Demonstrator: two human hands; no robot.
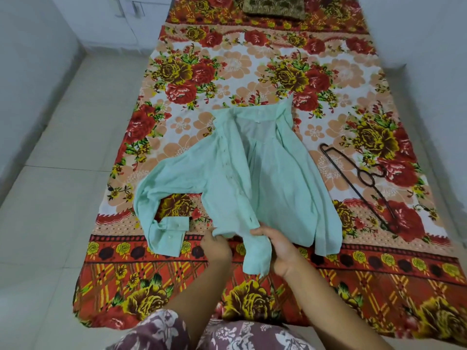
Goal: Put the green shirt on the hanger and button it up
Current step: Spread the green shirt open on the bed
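Note:
The pale green shirt (252, 168) lies spread and unbuttoned on the flowered bedsheet (227, 72), collar toward the far end, one sleeve curled to the left. My left hand (216, 247) pinches the shirt's lower hem near the button placket. My right hand (276, 247) grips the hem fabric just to the right, a fold hanging below it. A dark hanger (358, 179) lies flat on the sheet to the right of the shirt, apart from it and from both hands.
A dark patterned cushion (274, 7) sits at the far end of the bed. Pale tiled floor (63, 173) runs along the left side, with a white wall beyond. The bed's near edge is by my lap.

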